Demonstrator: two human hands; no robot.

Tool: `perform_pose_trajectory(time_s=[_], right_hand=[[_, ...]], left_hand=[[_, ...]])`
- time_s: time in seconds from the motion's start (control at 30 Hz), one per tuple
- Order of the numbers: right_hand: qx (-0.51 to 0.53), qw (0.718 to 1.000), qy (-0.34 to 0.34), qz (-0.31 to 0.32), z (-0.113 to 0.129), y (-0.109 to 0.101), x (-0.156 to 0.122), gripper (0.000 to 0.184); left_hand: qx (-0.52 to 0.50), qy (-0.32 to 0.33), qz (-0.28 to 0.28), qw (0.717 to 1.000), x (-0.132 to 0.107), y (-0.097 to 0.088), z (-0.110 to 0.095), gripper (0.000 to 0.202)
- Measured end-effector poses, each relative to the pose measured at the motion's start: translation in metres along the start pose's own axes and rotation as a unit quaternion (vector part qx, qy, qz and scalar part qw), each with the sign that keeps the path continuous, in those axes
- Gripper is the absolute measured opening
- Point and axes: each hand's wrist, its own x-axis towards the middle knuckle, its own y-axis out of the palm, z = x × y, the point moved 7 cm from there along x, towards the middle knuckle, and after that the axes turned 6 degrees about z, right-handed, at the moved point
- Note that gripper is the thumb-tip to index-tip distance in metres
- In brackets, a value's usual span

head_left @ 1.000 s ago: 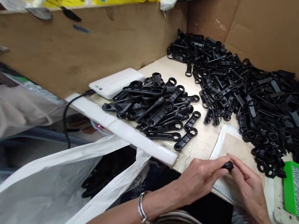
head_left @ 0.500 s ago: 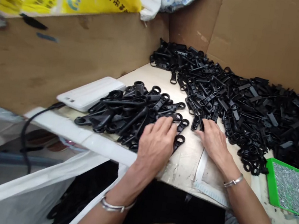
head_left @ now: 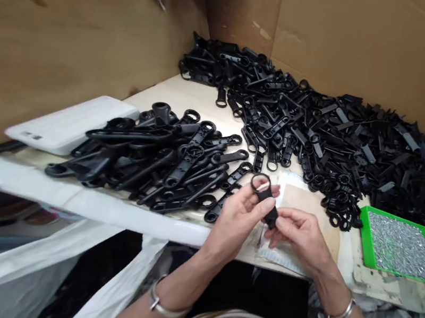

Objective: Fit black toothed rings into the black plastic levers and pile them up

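My left hand [head_left: 242,215] and my right hand [head_left: 299,234] meet over the table's front edge, both pinched on one black plastic ring-ended strap [head_left: 265,194]. Its ring end sticks up above my left fingers. Just left of the hands lies a small heap of black strap parts [head_left: 168,155]. A much larger pile of black parts [head_left: 322,128] spreads across the back and right of the table. Under the hands is a pale paper pad [head_left: 303,200].
A green tray of small metal pieces [head_left: 400,245] sits at the right. A white power bank [head_left: 68,123] with a black cable lies at the left. Cardboard walls [head_left: 356,36] enclose the table. A white plastic bag [head_left: 37,271] hangs open below the front edge.
Both hands were spread flat on the parts half a second ago; they have pulled back to the front edge and now pinch one black strap between them.
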Motion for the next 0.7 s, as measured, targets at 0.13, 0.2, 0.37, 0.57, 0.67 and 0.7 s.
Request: perform_pose_trajectory(time_s=[0.13, 0.2, 0.37, 0.57, 0.67, 0.7], right_hand=[[-0.243, 0.964, -0.062, -0.094, 0.013, -0.036, -0.026, 0.026], [-0.412, 0.877, -0.123, -0.213, 0.034, -0.072, -0.042, 0.024], [-0.632, 0.700, -0.083, -0.322, 0.044, -0.134, -0.048, 0.031], [-0.651, 0.683, -0.066, -0.326, 0.034, -0.147, -0.037, 0.026], [-0.650, 0.670, -0.114, -0.340, 0.042, -0.130, -0.045, 0.025], [-0.657, 0.662, -0.138, -0.333, 0.045, -0.118, -0.047, 0.026]], left_hand=[[-0.123, -0.058, 0.038, 0.990, 0.001, 0.024, 0.017, 0.043], [-0.091, -0.051, 0.041, 0.994, 0.001, 0.025, 0.016, 0.038], [-0.018, -0.086, 0.058, 0.994, -0.003, 0.029, 0.027, 0.032], [-0.012, -0.131, 0.093, 0.987, -0.012, 0.033, 0.033, 0.031], [-0.042, -0.143, 0.091, 0.985, -0.013, 0.031, 0.031, 0.030], [-0.056, -0.145, 0.091, 0.984, -0.013, 0.031, 0.031, 0.031]])
